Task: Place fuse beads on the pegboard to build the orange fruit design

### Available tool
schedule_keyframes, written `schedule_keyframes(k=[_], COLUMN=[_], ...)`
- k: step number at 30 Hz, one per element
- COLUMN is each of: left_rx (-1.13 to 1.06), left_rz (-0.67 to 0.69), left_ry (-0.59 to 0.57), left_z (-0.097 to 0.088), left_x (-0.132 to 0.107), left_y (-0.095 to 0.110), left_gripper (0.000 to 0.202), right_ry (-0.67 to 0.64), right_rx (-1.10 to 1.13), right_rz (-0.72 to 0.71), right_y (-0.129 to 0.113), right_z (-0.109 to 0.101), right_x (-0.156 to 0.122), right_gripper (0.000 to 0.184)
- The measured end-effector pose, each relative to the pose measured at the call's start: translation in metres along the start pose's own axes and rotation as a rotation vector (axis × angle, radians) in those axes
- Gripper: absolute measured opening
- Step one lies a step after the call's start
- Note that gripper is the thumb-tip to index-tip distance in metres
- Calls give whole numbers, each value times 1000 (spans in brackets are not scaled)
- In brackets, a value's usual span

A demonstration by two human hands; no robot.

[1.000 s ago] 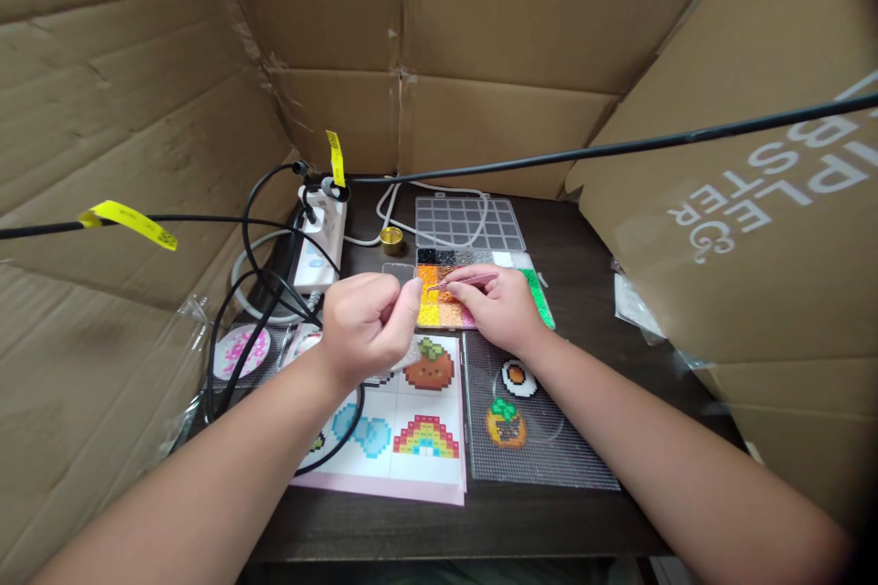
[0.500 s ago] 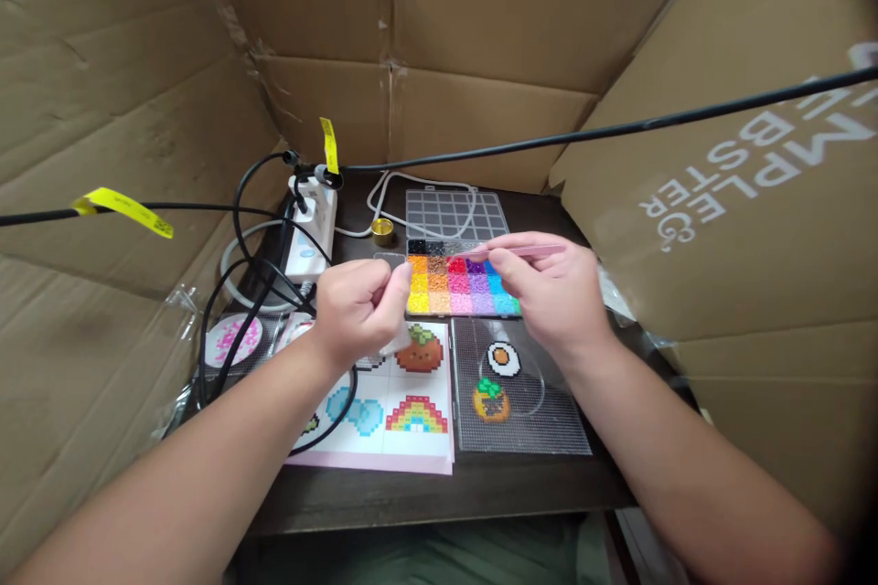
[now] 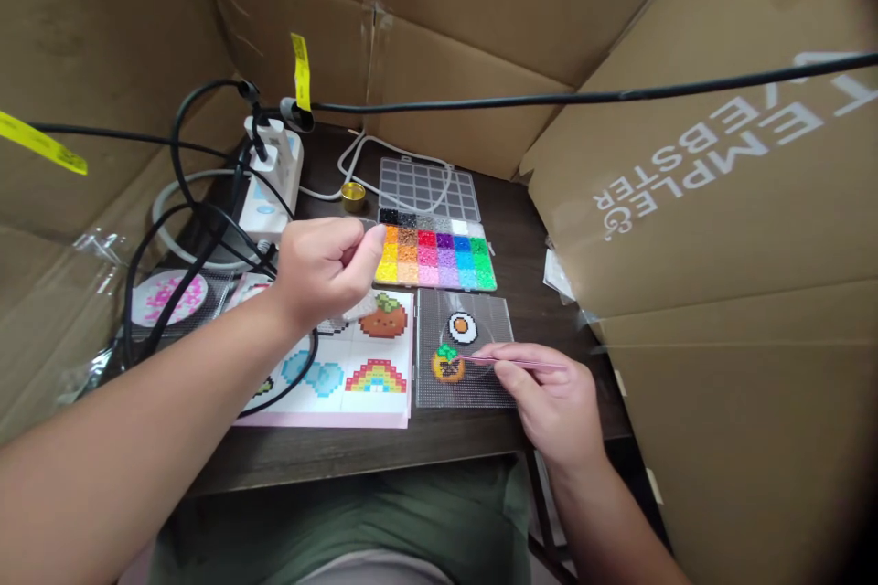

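Note:
My right hand (image 3: 559, 398) is closed around pink tweezers (image 3: 511, 361). Their tips reach the orange-and-green bead figure (image 3: 448, 367) on the clear pegboard (image 3: 480, 393); whether a bead is between the tips is too small to tell. A fried-egg bead figure (image 3: 463, 327) lies just above it. My left hand (image 3: 326, 270) makes a fist over the pattern sheet (image 3: 374, 411). Something pale and translucent (image 3: 361, 306) shows below the fist, but I cannot make out what it is. Behind the hands, the bead box (image 3: 435, 256) holds beads sorted by colour.
Black cables (image 3: 206, 228) loop over the left side beside a white power strip (image 3: 274, 192). A small gold tin (image 3: 352, 195) stands behind the left hand. A white dish (image 3: 168, 299) with pink beads sits at left. Cardboard walls (image 3: 466, 82) enclose the table.
My right hand has moved down from the bead box to the pegboard, bringing the tweezer tips to the orange figure. My left fist stays closed above the sheet. The view has shifted.

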State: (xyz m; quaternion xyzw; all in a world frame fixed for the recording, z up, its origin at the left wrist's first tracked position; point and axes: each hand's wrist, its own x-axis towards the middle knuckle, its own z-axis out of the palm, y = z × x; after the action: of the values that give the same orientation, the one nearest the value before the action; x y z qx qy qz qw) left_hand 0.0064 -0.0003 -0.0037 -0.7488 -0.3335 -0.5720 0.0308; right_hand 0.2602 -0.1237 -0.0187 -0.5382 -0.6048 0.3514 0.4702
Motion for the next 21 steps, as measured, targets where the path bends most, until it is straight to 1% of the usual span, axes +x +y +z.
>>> schedule_keyframes(k=[4,8,14,21], left_rx=[18,25,16,1], left_rz=[-45,-52,-64,-69], left_ry=[-28,-40,-42,-38], left_z=[1,1,1,1], left_x=[-2,-3,-4,-4], left_y=[1,1,1,0], left_gripper=[49,48,47,48], right_ry=[-1,13,27,25], right_rx=[-27,-41,-38,-47], right_rz=[20,32,20,36], right_y=[7,9,10,10], right_z=[5,8,10,12], right_x=[-7,-10,-10,-10], right_gripper=[15,16,18,14])
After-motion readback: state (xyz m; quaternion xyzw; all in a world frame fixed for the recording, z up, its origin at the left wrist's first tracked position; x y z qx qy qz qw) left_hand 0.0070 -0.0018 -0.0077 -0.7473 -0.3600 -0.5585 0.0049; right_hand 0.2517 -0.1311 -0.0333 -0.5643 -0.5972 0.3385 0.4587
